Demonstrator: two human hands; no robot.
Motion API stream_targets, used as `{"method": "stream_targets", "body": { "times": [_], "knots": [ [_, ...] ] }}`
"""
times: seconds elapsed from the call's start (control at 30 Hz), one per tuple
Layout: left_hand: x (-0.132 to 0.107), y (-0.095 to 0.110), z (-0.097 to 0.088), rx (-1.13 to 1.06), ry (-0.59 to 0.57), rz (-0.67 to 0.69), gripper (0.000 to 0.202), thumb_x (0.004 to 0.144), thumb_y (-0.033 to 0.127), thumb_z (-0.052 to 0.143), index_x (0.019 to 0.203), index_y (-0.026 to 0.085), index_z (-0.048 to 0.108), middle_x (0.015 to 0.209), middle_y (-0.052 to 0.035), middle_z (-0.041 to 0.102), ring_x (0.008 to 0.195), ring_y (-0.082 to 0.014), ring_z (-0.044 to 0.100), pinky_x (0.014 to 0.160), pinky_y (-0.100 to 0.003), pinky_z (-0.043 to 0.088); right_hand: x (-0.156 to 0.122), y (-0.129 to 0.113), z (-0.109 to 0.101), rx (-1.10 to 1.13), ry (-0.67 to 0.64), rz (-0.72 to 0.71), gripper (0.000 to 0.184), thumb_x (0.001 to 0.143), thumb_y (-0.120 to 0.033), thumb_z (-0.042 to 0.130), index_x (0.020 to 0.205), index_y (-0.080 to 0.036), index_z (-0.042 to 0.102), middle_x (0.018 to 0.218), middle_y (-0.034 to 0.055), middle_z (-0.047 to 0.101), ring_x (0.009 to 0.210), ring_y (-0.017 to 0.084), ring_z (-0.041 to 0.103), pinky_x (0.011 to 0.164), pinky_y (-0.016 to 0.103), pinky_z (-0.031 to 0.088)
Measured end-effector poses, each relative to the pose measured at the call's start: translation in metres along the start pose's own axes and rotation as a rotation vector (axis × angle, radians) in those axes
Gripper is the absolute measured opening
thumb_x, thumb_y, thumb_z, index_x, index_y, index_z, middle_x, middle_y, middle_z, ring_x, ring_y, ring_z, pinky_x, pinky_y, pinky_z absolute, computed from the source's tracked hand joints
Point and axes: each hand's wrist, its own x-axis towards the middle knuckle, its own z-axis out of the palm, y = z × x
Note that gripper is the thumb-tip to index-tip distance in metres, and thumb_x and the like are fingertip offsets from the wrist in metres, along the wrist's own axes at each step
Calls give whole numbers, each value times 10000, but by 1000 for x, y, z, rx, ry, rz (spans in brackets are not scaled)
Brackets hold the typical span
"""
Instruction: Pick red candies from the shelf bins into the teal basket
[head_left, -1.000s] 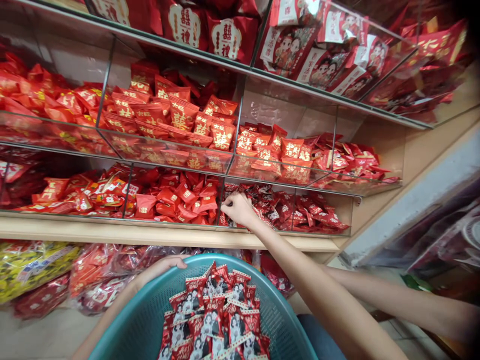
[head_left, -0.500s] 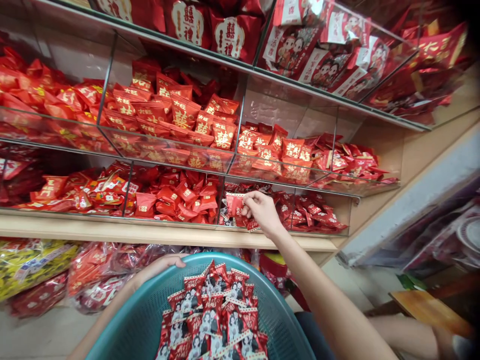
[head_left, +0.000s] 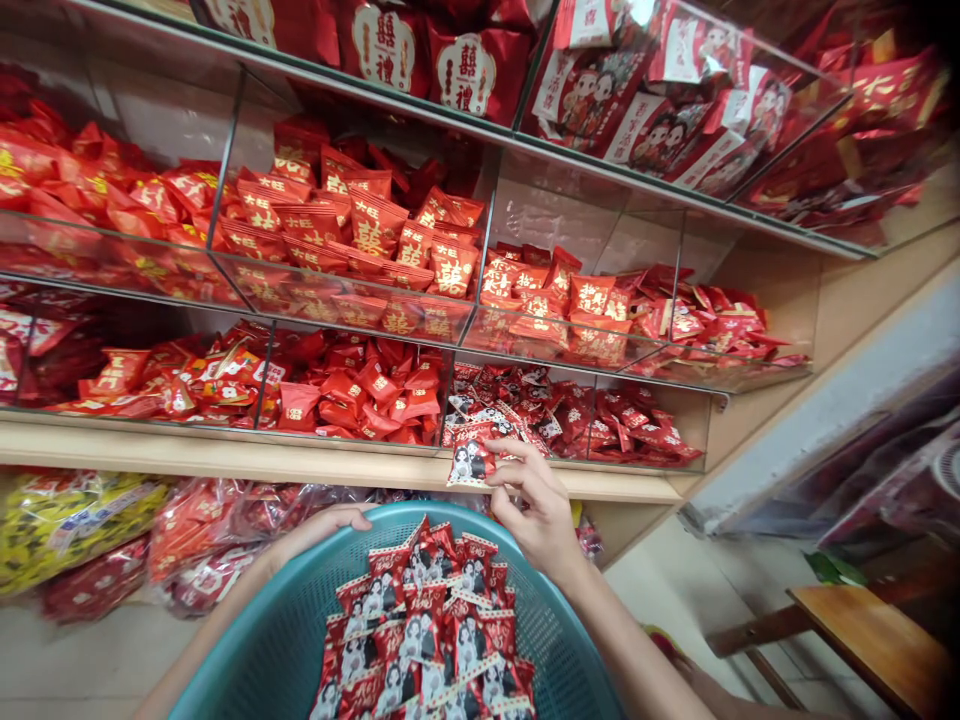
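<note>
The right hand (head_left: 536, 500) has drawn back from the low shelf (head_left: 187, 449) since the earlier frame, its fingers pinching a red packet (head_left: 470, 459) before the edge. The left hand (head_left: 326, 526) grips the teal basket (head_left: 274, 625), which holds many matching packets (head_left: 422, 635).

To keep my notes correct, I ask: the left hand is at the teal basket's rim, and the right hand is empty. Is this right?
The right hand is not empty: the head view shows it holding a packet.
</note>
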Motion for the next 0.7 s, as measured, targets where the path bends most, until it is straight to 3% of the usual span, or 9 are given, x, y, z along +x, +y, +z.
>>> {"method": "stream_targets", "body": {
  "times": [0.23,0.5,0.7],
  "knots": [
    [1,-3,-2,-19,-1,-3,507,649,277,584,1149,197,594,929,-17,682,870,-225,596,746,-264,450,-8,-2,4,13,5,25,185,781,-69,502,836,-222,592,1132,87,562,1028,208,558,786,347,471],
    [0,-1,0,15,-24,13,462,657,277,570,1110,204,617,917,-18,683,900,-236,588,751,-265,443,-29,-3,15,166,4,175,178,794,-96,496,838,-228,606,1192,98,534,1033,212,565,776,347,488],
    [-2,3,1,60,-11,13,465,667,284,558,1122,201,610,905,-19,685,942,-243,580,809,-274,432,-33,-1,13,176,33,191,175,790,-90,504,818,-228,608,1197,92,530,899,182,610,713,322,495]
  ]
}}
